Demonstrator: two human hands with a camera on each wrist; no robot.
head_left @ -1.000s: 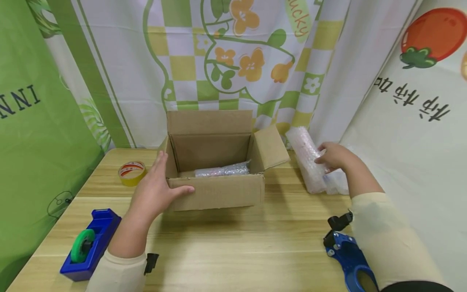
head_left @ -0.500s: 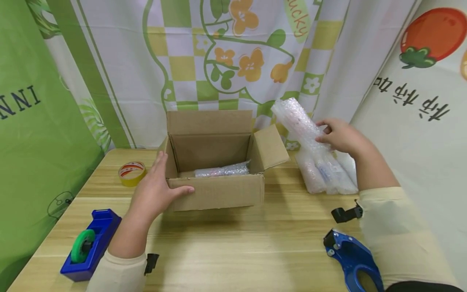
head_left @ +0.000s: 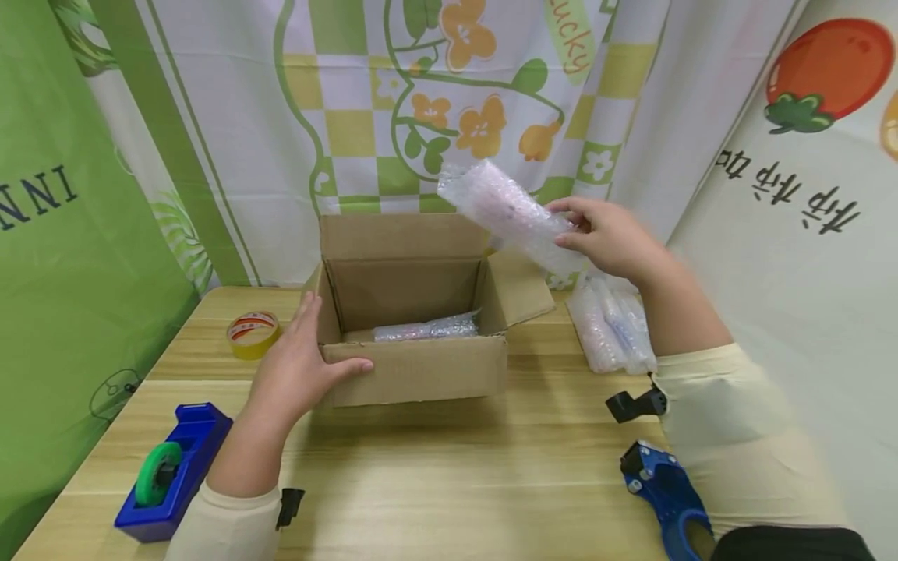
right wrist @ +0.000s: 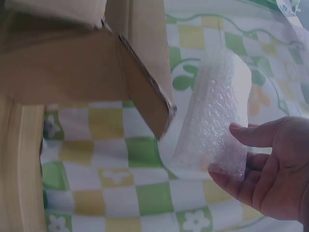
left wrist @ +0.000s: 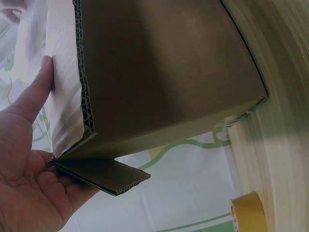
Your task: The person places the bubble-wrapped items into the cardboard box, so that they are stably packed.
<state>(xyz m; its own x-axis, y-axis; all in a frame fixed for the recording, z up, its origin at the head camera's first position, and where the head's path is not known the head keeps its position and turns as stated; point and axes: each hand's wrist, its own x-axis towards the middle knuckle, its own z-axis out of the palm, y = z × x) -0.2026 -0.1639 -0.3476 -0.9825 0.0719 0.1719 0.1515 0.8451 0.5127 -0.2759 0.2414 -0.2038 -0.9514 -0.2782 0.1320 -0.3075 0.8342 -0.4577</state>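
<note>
An open cardboard box (head_left: 414,374) stands mid-table, its back and right flaps raised. My left hand (head_left: 295,370) holds its front left corner, thumb across the front and fingers along the left side; the left wrist view shows the thumb (left wrist: 36,92) against the cardboard. Inside lies a bubble-wrapped bundle (head_left: 428,327). Above the box's right flap, my right hand (head_left: 613,238) pinches one end of another bubble-wrapped bundle (head_left: 505,206), tilted with its far end up and left. In the right wrist view this bundle (right wrist: 215,116) sits between thumb and fingers. Its contents are unclear through the wrap.
More bubble-wrapped bundles (head_left: 610,327) lie on the table to the right. Yellow tape (head_left: 254,335) sits left of the box. A blue tape dispenser (head_left: 175,475) with a green roll is at front left, and a blue handheld tape dispenser (head_left: 666,491) at front right. Curtains hang behind.
My right hand has lifted one bubble-wrapped bundle off the pile at right and carried it up and left towards the box. The left hand and the box have stayed in place.
</note>
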